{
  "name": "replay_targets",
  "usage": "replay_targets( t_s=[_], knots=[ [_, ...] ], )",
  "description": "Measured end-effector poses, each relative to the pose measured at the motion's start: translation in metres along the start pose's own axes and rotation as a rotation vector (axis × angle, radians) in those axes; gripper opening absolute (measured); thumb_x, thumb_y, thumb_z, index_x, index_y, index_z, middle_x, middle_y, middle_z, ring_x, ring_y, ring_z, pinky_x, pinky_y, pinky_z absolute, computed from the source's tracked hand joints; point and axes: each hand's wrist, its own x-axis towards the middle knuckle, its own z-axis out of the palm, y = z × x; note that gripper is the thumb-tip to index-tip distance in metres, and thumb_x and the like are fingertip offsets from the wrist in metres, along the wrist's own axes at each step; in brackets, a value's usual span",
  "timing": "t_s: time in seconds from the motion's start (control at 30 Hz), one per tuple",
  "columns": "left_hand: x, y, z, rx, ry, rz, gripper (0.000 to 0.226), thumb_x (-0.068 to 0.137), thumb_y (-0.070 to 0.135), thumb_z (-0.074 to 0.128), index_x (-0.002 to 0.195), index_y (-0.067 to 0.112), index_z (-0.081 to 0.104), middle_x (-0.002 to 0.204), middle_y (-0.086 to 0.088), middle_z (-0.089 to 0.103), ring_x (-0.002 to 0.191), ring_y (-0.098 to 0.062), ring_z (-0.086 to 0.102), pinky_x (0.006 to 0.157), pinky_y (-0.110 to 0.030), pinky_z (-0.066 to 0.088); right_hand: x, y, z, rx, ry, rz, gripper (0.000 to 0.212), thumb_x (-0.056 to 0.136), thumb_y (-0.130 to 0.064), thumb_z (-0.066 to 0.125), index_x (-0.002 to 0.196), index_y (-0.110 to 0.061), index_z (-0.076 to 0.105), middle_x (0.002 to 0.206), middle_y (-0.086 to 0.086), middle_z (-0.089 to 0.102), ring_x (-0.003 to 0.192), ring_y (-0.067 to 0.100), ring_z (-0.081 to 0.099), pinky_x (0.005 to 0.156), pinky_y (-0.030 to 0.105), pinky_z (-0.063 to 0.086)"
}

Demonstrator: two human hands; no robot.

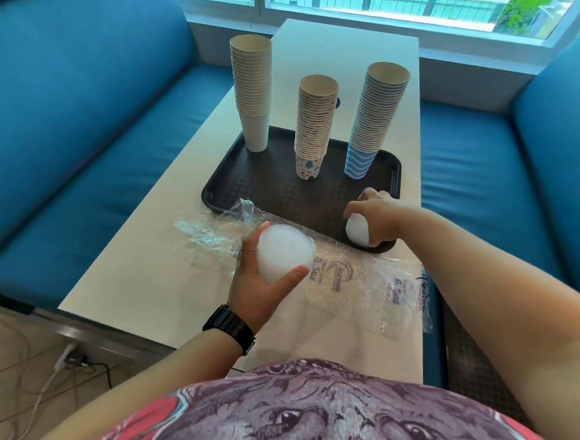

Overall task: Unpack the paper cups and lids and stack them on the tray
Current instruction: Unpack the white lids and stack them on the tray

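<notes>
Two lid stacks: both blurred, counts unreadable.
Right hand (pixel 373 213): fingers curl over lid stack (pixel 357 229), hiding its top, on tray (pixel 277 184) corner.
Left hand (pixel 260 279): thumb and fingers grip second stack (pixel 281 253) above plastic wrap (pixel 362 290).

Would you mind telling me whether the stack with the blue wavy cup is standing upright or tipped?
Upright: the blue wavy stack stands on the tray, open rims facing up.

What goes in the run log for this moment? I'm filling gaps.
left hand: holds lid stack above wrappers | right hand: grips lids at tray near corner | three cup stacks on tray
</notes>
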Motion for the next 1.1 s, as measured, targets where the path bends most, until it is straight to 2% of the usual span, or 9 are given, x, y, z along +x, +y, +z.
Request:
replay_targets(
  t_s=[0.13,0.23,0.4,0.5,0.67,0.8,0.93,1.03,1.1],
  knots=[
    [-0.001,0.001,-0.002,0.006,-0.015,-0.023,0.08,0.058,0.067,0.072,0.122,0.07,0.024,0.139,0.004,0.042,0.121,-0.019,0.05,0.097,-0.03,0.05,-0.005,0.001,0.0,0.081,0.009,-0.009,0.086,0.072,-0.013,0.077,0.14,-0.046,0.035,0.152,0.004,0.021,0.141,0.034,0.016,0.111,0.055,0.03],
    [0.0,0.002,-0.005,0.015,-0.015,-0.035,0.079,0.058,0.068,0.071,0.121,0.072,0.023,0.139,0.005,0.041,0.121,-0.019,0.05,0.097,-0.03,0.05,-0.017,-0.005,-0.012,0.302,0.138,-0.019,0.085,0.075,-0.02,0.075,0.145,-0.042,0.032,0.157,0.001,0.017,0.145,0.029,0.006,0.116,0.052,0.016],
    [0.002,0.001,-0.004,0.008,0.007,-0.003,0.078,0.06,0.067,0.072,0.12,0.073,0.024,0.138,0.004,0.044,0.121,-0.02,0.051,0.1,-0.041,0.05,-0.051,-0.034,-0.031,0.627,0.34,-0.079,0.055,0.085,-0.028,0.067,0.137,-0.031,0.049,0.144,-0.002,0.041,0.135,0.017,0.034,0.107,0.034,0.03],
    [0.004,0.003,-0.003,-0.007,0.006,0.014,0.078,0.06,0.066,0.073,0.122,0.071,0.025,0.137,0.004,0.046,0.121,-0.019,0.052,0.101,-0.041,0.049,-0.072,-0.061,-0.041,0.692,0.294,-0.156,0.046,0.087,-0.035,0.068,0.13,-0.03,0.056,0.135,-0.008,0.054,0.125,0.01,0.048,0.101,0.027,0.039],
    [0.003,0.007,-0.004,-0.019,-0.03,0.032,0.083,0.06,0.07,0.069,0.131,0.056,0.028,0.139,0.01,0.044,0.125,-0.013,0.049,0.098,-0.021,0.041,-0.098,-0.1,-0.053,0.588,0.222,-0.255,0.066,0.08,-0.047,0.074,0.138,-0.033,0.048,0.139,-0.011,0.053,0.125,0.006,0.049,0.102,0.025,0.039],
    [0.0,0.012,-0.003,0.03,-0.041,0.068,0.091,0.062,0.073,0.064,0.139,0.042,0.028,0.14,0.017,0.035,0.127,-0.001,0.038,0.103,-0.019,0.03,-0.107,-0.118,-0.06,0.386,0.219,-0.266,0.092,0.072,-0.052,0.079,0.148,-0.035,0.03,0.144,-0.008,0.048,0.131,0.012,0.044,0.104,0.03,0.036],
    [-0.002,0.012,-0.004,0.017,-0.046,0.063,0.095,0.061,0.071,0.067,0.142,0.034,0.033,0.14,0.014,0.038,0.128,-0.004,0.04,0.102,-0.016,0.031,-0.108,-0.129,-0.061,0.295,0.178,-0.258,0.104,0.067,-0.051,0.082,0.15,-0.038,0.021,0.143,-0.007,0.048,0.13,0.016,0.043,0.103,0.035,0.039],
    [-0.003,0.011,-0.005,0.012,-0.05,0.06,0.096,0.062,0.061,0.076,0.143,0.027,0.036,0.137,0.011,0.041,0.12,-0.001,0.042,0.092,0.003,0.027,-0.108,-0.134,-0.06,0.261,0.153,-0.254,0.104,0.068,-0.047,0.083,0.15,-0.04,0.02,0.141,-0.007,0.049,0.128,0.018,0.046,0.1,0.035,0.043],
    [-0.003,0.01,-0.005,0.022,-0.052,0.061,0.091,0.068,0.045,0.085,0.142,0.024,0.037,0.137,0.009,0.041,0.114,0.003,0.043,0.086,0.007,0.026,-0.108,-0.135,-0.059,0.259,0.146,-0.257,0.102,0.069,-0.045,0.083,0.149,-0.04,0.021,0.141,-0.007,0.05,0.126,0.019,0.047,0.097,0.034,0.043]
  ],
)
